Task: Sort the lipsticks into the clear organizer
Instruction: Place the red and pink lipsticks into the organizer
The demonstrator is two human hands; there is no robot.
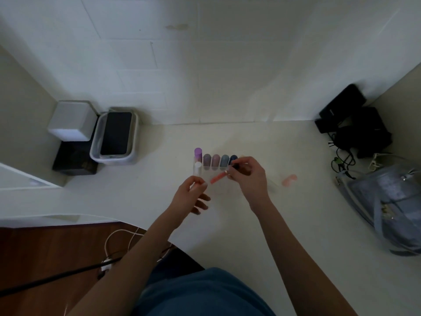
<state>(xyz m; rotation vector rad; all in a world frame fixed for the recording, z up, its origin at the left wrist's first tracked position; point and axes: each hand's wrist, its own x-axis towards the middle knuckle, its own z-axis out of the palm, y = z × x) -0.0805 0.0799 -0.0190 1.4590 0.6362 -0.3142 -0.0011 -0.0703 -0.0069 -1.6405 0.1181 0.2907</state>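
Blue trousers (205, 293) fill the bottom of the frame, both forearms reaching up from them to mid-frame. At centre the right hand (247, 175) pinches a coral lipstick (218, 178) by its upper end, tilted down-left over the organizer (214, 166) (clear, so its edges are hard to trace). The left hand (190, 195) seems to pinch the organizer's near-left corner. Five capped lipsticks (215, 160) stand in its back row. A pink one (289, 180) lies right of centre on the table (227, 224).
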